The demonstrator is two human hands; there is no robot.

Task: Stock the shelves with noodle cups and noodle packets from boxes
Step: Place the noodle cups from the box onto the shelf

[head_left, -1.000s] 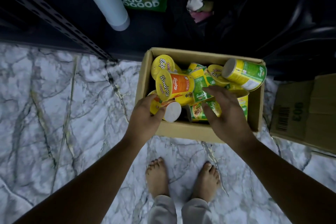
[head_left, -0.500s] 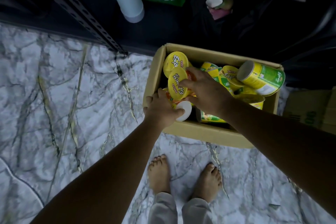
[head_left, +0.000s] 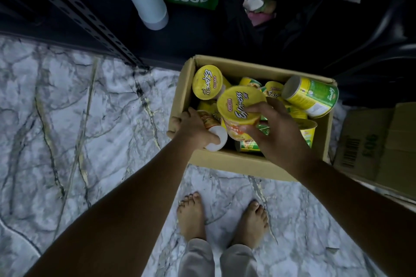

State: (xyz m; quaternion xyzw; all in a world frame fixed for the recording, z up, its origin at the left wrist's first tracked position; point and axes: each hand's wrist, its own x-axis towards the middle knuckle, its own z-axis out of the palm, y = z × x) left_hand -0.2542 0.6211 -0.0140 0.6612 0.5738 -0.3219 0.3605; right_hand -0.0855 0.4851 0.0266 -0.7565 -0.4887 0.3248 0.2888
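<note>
Marble floor [head_left: 67,141] has loads of free room off to the left. The right's tighter, with a second box [head_left: 378,148] just beside the open box [head_left: 247,162]. Both arms reach down and forward into the open one, and the bare feet [head_left: 191,216] are just behind it. Right hand [head_left: 276,132] is wrapped round a lidded cup [head_left: 240,105], fingers at the rim, yellow lid tipped up toward the camera, sitting on top of the pile. Left hand [head_left: 193,128] is at the near-left corner, over the box wall, fingers curled on a sideways cup [head_left: 215,140] with its white base facing out. The two held cups are right next to each other. More cups fill the rest, with a far cup [head_left: 313,96] lying at the far-right rim.
</note>
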